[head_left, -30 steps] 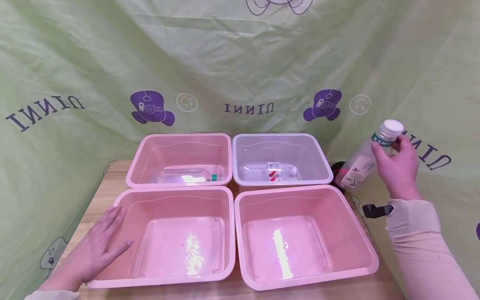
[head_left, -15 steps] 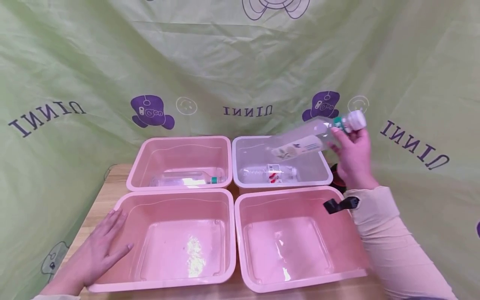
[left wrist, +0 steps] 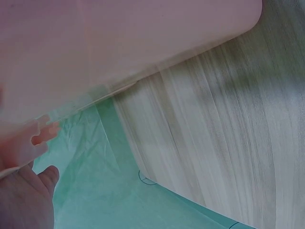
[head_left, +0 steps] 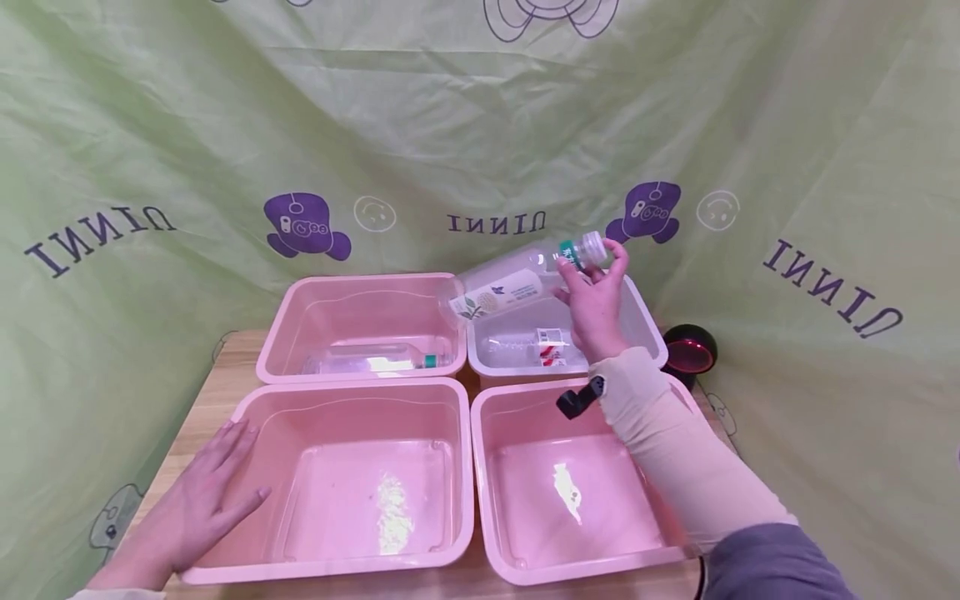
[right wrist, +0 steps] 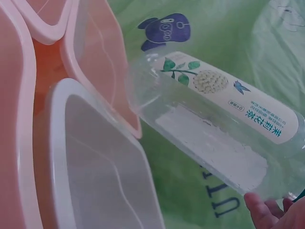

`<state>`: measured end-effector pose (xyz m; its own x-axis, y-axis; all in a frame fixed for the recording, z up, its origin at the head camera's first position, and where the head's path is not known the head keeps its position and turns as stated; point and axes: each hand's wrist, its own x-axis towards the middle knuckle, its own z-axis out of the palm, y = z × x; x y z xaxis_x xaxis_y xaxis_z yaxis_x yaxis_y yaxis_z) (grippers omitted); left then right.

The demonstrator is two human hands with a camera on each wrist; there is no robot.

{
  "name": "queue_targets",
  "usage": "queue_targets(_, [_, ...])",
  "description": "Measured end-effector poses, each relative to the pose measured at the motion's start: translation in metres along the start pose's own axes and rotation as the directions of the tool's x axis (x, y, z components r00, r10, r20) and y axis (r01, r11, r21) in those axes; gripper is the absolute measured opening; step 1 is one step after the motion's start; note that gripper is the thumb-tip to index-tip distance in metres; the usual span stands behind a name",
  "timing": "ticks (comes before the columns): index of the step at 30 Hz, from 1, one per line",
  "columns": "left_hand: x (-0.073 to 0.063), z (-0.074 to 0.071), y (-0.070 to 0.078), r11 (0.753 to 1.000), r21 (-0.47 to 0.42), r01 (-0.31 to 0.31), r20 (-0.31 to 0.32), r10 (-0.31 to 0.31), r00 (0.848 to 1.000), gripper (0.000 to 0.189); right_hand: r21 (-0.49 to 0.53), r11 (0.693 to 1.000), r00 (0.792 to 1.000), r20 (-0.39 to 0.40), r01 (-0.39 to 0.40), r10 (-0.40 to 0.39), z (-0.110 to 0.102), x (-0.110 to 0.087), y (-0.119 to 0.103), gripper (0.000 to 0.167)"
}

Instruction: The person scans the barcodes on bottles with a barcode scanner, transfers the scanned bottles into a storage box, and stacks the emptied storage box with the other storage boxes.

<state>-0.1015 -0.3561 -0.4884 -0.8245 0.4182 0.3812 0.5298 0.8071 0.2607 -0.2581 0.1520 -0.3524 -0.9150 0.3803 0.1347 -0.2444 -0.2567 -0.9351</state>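
My right hand [head_left: 595,304] grips a clear plastic bottle [head_left: 506,283] by its neck, near the green band and the cap. The bottle is tilted, its base toward the left, above the border between the two back tubs. Its flower label [right wrist: 209,82] shows in the right wrist view. Below the hand, a smaller clear bottle [head_left: 551,346] with a red and white label lies in the white tub [head_left: 660,354]. My left hand [head_left: 198,500] rests with straight fingers on the left rim of the front left pink tub [head_left: 330,571].
Another clear bottle [head_left: 375,360] with a green band lies in the back left pink tub [head_left: 360,279]. A front right pink tub [head_left: 570,573] stands under my right forearm. A dark round object [head_left: 690,350] glows red at the right. A green printed cloth [head_left: 375,125] hangs behind.
My right hand has carried the bottle leftward from the right side to above the back tubs, turning it closer to level. My left hand has stayed on the rim.
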Motion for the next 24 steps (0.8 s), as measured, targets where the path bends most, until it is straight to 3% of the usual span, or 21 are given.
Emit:
queue_targets(12, [0.0, -0.001, 0.001, 1.0, 0.003, -0.004, 0.01, 0.004, 1.0, 0.078, -0.088, 0.995, 0.996, -0.076, -0.052, 0.045, 0.029, 0.009, 0.041, 0.058])
queue_targets(19, [0.0, 0.003, 0.002, 1.0, -0.012, 0.001, 0.006, -0.001, 1.0, 0.084, -0.212, 0.976, 0.999, -0.003, -0.05, 0.05, 0.042, 0.002, 0.066, 0.054])
queue_targets(24, [0.001, 0.001, 0.002, 1.0, 0.002, 0.0, 0.004, 0.0, 1.0, 0.085, -0.372, 0.928, 0.997, 0.079, 0.009, 0.023, 0.05, -0.007, 0.08, 0.05])
